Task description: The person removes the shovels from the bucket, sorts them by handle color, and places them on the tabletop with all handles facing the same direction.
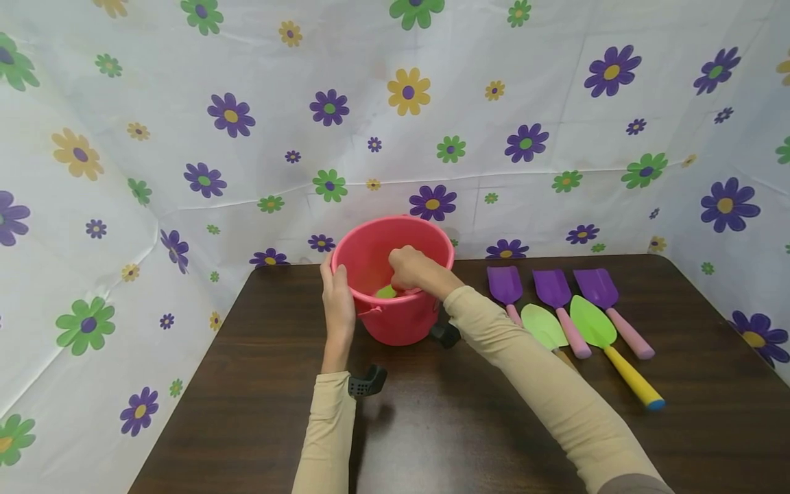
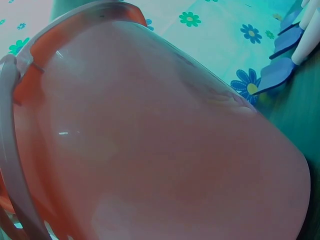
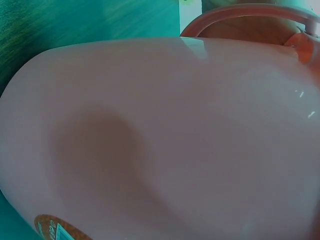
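A pink-red bucket stands tilted toward me at the back of the table. My left hand presses its left side, with the fingers along the outer wall just under the rim. Inside the bucket is my right hand, knuckles up and fingers bent downward. A light green piece shows beside those fingers, with something pink next to it; the front rim hides the fingertips, so I cannot tell whether they grip it. The bucket's wall fills both wrist views, its handle along the left edge in the left one.
Three purple scoops with pink handles lie in a row at the back right. In front of them lie two green trowels, one partly behind my right sleeve. A flowered white sheet hangs around the dark table.
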Motion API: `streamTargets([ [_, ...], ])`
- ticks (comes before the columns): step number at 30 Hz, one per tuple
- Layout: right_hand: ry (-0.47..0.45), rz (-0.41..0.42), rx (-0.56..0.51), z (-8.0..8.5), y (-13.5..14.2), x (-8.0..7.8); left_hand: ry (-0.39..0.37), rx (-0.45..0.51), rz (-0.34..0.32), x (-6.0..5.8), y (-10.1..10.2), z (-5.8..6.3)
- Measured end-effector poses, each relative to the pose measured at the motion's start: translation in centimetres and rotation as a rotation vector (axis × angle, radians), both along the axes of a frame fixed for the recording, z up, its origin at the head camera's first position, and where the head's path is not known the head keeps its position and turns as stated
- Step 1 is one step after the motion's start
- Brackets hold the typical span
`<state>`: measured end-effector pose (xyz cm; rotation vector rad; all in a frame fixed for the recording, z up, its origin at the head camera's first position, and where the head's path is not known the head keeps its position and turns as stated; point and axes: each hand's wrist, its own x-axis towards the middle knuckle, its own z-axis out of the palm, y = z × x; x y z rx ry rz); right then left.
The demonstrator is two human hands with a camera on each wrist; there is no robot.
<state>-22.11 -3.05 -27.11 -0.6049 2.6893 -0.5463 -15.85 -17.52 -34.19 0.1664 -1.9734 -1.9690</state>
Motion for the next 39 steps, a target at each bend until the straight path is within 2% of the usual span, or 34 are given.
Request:
streamTargets([
  [6,0.085,-0.020,-0.034,-0.1,0.0,0.2,0.007,-0.008,0.002,0.0,0.2,0.0],
  [22,0.111,0.020,-0.132,0.1,1.2,-0.2,0.008,-0.012,-0.005,-0.1,0.1,-0.2],
  [27,0.153,0.040,-0.187,0.8,2.2,-0.1,0.017,-0.022,0.004,-0.1,0.1,-0.2],
  [32,0.225,0.025,-0.224,1.8,3.3,0.3,0.022,-0.019,0.004,0.0,0.0,-0.1],
  [39,0.221,-0.026,-0.254,2.8,4.6,0.8,0.014,-0.019,0.014,0.0,-0.1,0.0],
])
